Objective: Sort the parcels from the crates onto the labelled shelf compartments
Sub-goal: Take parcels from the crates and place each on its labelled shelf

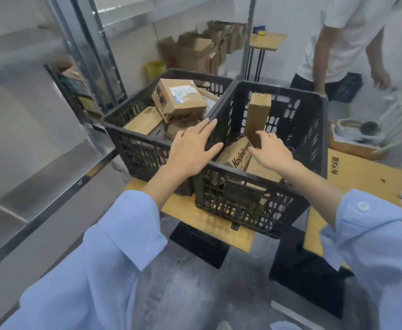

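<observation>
Two black slatted crates stand side by side on a low wooden table (pixel 209 225). The left crate (pixel 133 148) holds several cardboard parcels, the top one (pixel 178 98) bearing a white label. In the right crate (pixel 300 125) a tall parcel (pixel 258 115) stands upright and a parcel printed "Kasimir" (pixel 237 154) lies tilted beneath it. My left hand (pixel 193 148) hovers over the rim between the crates, fingers straight and spread, holding nothing. My right hand (pixel 272 151) reaches into the right crate, fingers relaxed at the foot of the upright parcel, not gripping it.
A metal shelf rack (pixel 88 55) with several boxes stands at the left. Another person (pixel 347 44) in a white shirt stands at the back right, by a second wooden table (pixel 367 172). Open cartons (pixel 195 51) and a yellow bin (pixel 156 70) sit behind the crates.
</observation>
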`<state>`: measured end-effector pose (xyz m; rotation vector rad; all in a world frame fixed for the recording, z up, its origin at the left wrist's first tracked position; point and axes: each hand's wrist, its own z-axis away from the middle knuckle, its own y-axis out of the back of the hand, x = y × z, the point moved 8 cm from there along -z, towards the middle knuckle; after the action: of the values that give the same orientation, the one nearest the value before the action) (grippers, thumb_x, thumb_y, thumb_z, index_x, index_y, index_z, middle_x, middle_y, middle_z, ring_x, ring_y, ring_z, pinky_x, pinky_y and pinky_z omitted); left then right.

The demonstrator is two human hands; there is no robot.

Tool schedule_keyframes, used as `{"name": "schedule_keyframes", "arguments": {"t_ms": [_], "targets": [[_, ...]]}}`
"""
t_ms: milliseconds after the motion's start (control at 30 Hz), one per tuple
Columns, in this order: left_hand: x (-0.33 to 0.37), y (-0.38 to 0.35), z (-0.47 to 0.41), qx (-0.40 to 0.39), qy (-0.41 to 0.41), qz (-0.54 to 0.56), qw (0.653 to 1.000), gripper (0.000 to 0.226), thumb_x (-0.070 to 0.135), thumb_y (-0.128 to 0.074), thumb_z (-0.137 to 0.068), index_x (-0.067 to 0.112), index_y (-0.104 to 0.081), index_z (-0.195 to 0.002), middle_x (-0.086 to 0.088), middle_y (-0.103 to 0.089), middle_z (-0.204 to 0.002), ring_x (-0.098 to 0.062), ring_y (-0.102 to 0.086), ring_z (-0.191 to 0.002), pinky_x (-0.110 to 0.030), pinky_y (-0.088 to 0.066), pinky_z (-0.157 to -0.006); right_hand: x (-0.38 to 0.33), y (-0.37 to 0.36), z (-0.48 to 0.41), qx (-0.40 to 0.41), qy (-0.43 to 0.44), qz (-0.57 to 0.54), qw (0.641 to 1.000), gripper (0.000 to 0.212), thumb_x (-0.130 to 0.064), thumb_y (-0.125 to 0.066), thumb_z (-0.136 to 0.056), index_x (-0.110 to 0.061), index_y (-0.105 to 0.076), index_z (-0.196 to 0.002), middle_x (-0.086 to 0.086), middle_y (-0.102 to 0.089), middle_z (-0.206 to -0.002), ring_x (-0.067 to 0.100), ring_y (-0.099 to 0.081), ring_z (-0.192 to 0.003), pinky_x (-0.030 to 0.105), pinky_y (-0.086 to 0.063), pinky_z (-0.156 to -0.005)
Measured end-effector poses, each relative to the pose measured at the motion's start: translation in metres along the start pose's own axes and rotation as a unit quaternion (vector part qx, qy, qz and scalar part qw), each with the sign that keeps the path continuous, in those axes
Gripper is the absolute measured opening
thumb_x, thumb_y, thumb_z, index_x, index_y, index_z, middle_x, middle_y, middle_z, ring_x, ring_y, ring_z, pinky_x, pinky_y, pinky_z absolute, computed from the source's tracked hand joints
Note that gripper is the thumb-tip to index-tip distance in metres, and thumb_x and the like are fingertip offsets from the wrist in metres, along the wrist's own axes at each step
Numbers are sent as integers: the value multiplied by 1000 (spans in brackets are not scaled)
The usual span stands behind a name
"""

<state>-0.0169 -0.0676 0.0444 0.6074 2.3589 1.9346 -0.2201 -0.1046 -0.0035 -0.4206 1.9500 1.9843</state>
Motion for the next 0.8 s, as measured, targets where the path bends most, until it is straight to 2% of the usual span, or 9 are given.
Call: {"name": "schedule_keyframes", "arguments": {"t_ms": [167,333,467,600,700,800], "targets": [[15,-36,-54,-38,-40,8,998,66,56,-38,-99,29,-20,-157,4,-24,-163,-18,-30,-145,-44,-24,-116,43,-24,-35,-67,-63,-37,995,63,-38,-56,-95,-16,-33,-149,15,-42,-148,34,-49,-128,44,-47,-100],[14,-85,-102,-125,-70,-1,990,71,56,-44,-97,29,-17,-157,2,-23,-163,-22,-31,-145,-48,-24,-116,53,-55,-64,-113,-56,-66,990,68,-33,-67,-91,-13,-35,-147,12,-43,-147,28,-47,-130,32,-41,-96],[4,-117,-125,-174,-69,6,982,72,48,-52,-96,27,-19,-157,1,-23,-163,-23,-33,-143,-48,-24,-115,45,-87,-78,-152,-31,-68,986,88,-38,-73,-85,-12,-25,-153,15,-31,-154,29,-32,-141,39,-32,-112],[-2,-137,-135,-188,-69,18,980,73,47,-54,-95,27,-21,-156,1,-25,-162,-23,-34,-142,-47,-26,-114,30,-120,-88,-180,0,-87,980,90,-40,-75,-81,-17,-24,-152,16,-24,-155,32,-28,-142,42,-30,-115],[-3,-145,-137,-176,-73,36,981,72,47,-53,-94,26,-22,-156,0,-27,-161,-23,-36,-141,-46,-28,-113,25,-136,-92,-173,23,-59,983,90,-46,-77,-76,-16,-32,-148,13,-22,-155,32,-26,-142,45,-29,-117],[-7,-150,-136,-165,-70,36,983,73,48,-53,-93,25,-23,-156,0,-28,-161,-23,-37,-141,-44,-31,-111,26,-138,-95,-146,49,-15,988,79,-44,-79,-73,-17,-42,-137,11,-23,-154,31,-31,-138,46,-38,-111]]}}
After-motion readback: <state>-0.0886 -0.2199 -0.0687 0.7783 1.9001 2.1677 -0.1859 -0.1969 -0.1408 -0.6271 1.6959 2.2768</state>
